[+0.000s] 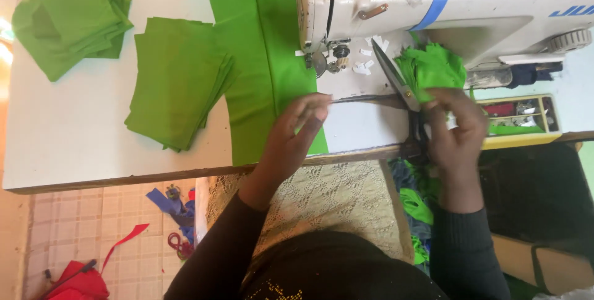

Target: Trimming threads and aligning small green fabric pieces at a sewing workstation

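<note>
Scissors (pixel 396 83) sit open in your right hand (pixel 455 130), blades pointing toward the sewing machine (pixel 433 3). Your left hand (pixel 297 130) pinches the green fabric strip (pixel 269 65) at the table (pixel 80 145) edge, keeping it flat. Cut green pieces (pixel 176 80) are stacked farther left.

We count one sewing machine (pixel 445 3), one pair of scissors (pixel 396 83), two stacks of green cloth pieces (pixel 176 80) and one long green strip (pixel 266 59).
</note>
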